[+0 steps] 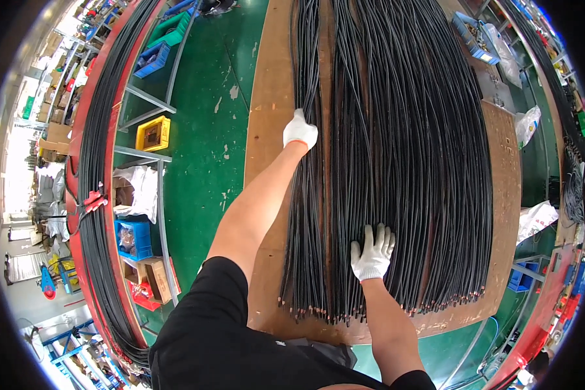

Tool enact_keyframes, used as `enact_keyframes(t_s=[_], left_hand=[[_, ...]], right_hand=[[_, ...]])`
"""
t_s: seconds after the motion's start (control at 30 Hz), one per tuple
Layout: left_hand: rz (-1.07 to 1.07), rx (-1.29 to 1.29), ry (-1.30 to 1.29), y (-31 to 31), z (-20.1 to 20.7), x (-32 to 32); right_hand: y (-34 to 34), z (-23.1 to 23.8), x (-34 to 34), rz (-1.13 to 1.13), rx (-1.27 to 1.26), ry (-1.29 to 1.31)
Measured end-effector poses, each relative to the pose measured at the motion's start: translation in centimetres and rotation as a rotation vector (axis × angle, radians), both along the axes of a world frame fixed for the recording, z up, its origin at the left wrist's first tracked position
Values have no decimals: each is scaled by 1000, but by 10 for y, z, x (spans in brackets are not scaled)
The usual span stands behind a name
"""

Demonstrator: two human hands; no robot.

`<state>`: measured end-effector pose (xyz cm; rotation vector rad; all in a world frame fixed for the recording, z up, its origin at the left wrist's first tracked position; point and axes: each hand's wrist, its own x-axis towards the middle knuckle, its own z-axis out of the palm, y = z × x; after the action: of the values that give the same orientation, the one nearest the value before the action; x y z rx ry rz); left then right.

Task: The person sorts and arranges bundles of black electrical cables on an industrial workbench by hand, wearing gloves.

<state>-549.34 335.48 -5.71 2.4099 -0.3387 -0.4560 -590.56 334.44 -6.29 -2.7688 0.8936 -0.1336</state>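
Observation:
Long black cables [429, 162] lie side by side on a brown wooden table, their cut copper-coloured ends lined up near me. My left hand [299, 132], in a white knit glove with an orange cuff, is closed around part of the narrow left group of cables [307, 58]. Its fingertips are partly hidden. My right hand [372, 254], also gloved in white, lies flat with fingers spread on top of the cables, close to their near ends.
The table's bare wood [266, 117] shows along the left edge. A rack at left carries a black cable bundle [101, 130], with a yellow bin [153, 134] and a blue crate [134, 238] beneath. Another blue crate [476, 38] stands at the far right.

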Motion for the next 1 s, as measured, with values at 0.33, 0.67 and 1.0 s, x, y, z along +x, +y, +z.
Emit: enact_keyframes(t_s=[0.33,0.67,1.0], left_hand=[[-35,-897,1007,119,201,-131],[-173,1,334,181,47,-354],[-298,-10,-240,174,65,-232]], right_hand=[[-2,-3,-4,-3,-36,-24],[6,-4,-4,-20,-29,23],[1,0,-3,-18,-5,-1]])
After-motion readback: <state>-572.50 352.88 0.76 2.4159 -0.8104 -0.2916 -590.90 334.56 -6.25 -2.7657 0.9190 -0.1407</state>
